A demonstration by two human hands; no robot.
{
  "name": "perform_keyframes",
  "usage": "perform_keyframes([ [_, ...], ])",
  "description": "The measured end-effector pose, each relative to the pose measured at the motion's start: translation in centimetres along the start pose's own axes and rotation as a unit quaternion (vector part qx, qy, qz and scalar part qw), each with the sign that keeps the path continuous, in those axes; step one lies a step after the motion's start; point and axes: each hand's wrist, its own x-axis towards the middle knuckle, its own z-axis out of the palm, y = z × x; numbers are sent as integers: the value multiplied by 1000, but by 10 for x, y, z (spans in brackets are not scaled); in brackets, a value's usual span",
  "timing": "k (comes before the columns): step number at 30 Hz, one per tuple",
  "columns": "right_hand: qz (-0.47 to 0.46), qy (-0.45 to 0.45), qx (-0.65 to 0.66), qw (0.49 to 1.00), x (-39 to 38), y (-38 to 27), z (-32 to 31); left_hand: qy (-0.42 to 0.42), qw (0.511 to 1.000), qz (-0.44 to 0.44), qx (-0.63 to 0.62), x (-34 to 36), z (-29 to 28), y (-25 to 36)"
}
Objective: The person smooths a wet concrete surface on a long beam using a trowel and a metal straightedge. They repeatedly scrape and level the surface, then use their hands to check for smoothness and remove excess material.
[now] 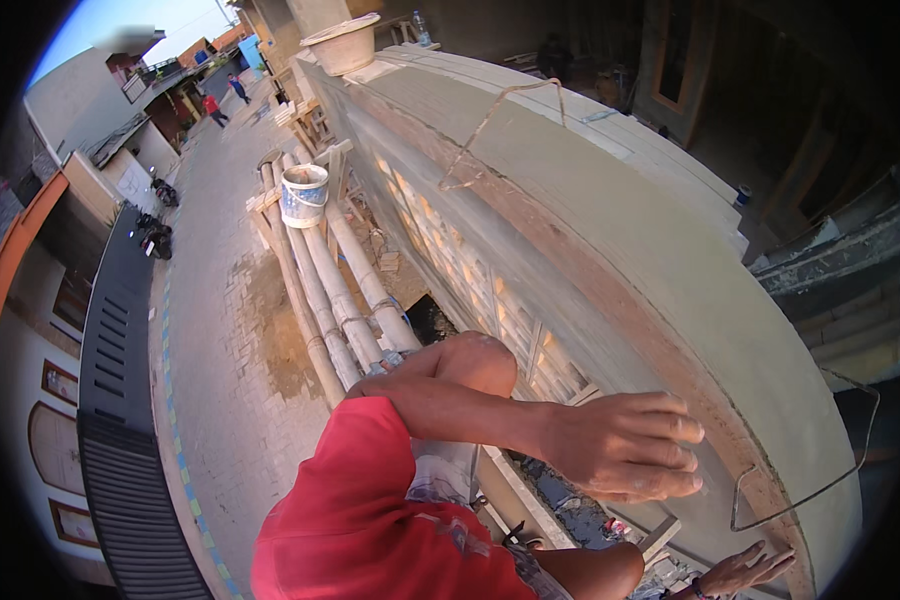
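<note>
My left hand [625, 447] stretches across in front of the grey plastered wall [660, 220], over its inner side; its fingers are slightly bent and apart, with nothing visible in them. My bare knee [477, 360] is just behind that forearm. Low at the right, my right hand [745, 568], with a band at the wrist, has its fingers spread beside the wall's reddish lower strip [720, 425]; whether it touches the strip I cannot tell. A bent metal rod [854, 468] hooks over the wall near it, and another [508, 92] sits farther along.
Bamboo poles [317, 290] form scaffolding carrying a paint-spattered bucket [304, 197], with a dark drain [555, 490] below. A tub [342, 52] and bottle [421, 30] stand atop the wall's far end. Down the paved lane [210, 340] are parked motorbikes [155, 235] and two people [213, 108].
</note>
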Motion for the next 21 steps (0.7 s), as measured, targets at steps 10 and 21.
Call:
perform_keyframes([
  [10, 113, -19, 118, 986, -7, -9, -1, 25, 945, -243, 218, -39, -20, -41],
  [21, 83, -1, 72, 994, -6, -11, 3, 156, 769, -607, 121, -64, 21, -36],
])
